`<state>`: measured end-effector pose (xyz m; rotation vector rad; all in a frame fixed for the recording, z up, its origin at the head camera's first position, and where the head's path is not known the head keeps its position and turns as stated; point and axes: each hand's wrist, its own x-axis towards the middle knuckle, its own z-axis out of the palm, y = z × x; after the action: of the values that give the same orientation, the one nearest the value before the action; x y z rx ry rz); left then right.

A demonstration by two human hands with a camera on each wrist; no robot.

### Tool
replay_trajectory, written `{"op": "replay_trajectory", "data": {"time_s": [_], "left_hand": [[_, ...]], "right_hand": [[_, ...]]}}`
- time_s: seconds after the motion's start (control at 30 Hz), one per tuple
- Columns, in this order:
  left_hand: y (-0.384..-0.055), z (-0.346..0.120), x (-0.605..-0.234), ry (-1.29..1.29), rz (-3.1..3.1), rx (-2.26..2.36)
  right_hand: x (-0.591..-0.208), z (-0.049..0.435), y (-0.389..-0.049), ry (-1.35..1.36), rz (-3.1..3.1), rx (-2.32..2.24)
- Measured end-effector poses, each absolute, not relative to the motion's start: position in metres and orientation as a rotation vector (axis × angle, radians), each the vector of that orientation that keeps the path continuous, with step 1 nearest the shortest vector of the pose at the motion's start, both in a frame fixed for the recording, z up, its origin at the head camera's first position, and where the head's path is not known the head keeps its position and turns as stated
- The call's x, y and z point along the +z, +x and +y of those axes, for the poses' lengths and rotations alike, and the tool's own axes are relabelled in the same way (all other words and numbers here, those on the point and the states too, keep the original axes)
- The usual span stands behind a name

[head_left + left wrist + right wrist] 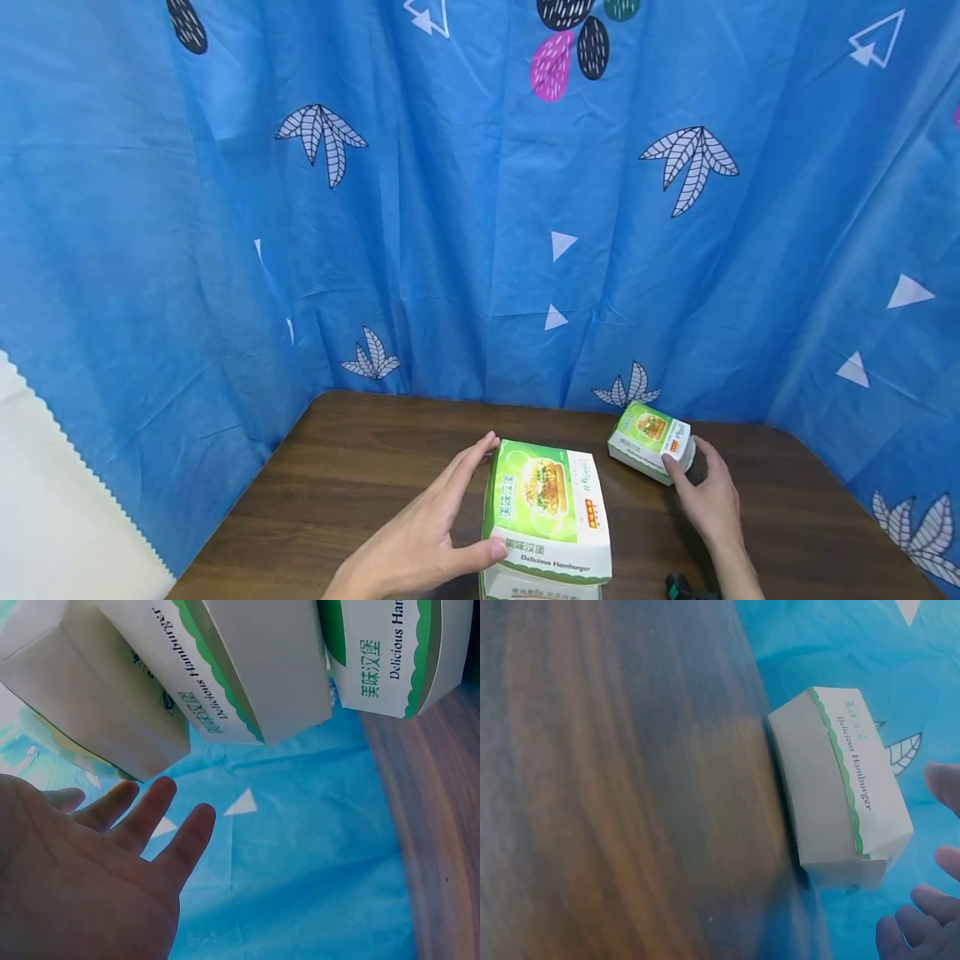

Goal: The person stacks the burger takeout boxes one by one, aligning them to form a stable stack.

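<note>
Several white and green hamburger boxes stand in a stack at the front of the table, the upper hamburger box (551,508) showing a printed burger on its lid. My left hand (427,521) is spread at the stack's left side, thumb by the front edge and fingers towards the back. In the left wrist view those fingers (161,817) are straight, close beside the left-most box (97,697). Another hamburger box (648,440) sits alone at the back right. My right hand (708,496) is around its right side; in the right wrist view the thumb and fingers are apart from the box (840,787).
The brown wooden table (375,467) ends against a blue patterned curtain (450,250) behind and at both sides. A small dark object (678,586) shows at the front by my right wrist. White cloth (60,500) hangs at the far left.
</note>
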<state>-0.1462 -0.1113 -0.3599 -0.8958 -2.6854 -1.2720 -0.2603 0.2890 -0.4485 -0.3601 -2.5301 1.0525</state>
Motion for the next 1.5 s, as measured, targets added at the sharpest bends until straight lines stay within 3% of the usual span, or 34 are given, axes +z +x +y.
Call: {"op": "replay_trajectory", "data": {"time_s": [1.2,1.5], "left_hand": [[-0.147,-0.117,-0.357,-0.867,-2.701,-1.256],[-0.147,-0.117,-0.357,-0.869,-2.702,-1.268]], "right_hand": [[-0.446,0.315,-0.302,-0.025,-2.766,0.83],[-0.451,0.32,-0.307,-0.045,-2.837,0.829]]}}
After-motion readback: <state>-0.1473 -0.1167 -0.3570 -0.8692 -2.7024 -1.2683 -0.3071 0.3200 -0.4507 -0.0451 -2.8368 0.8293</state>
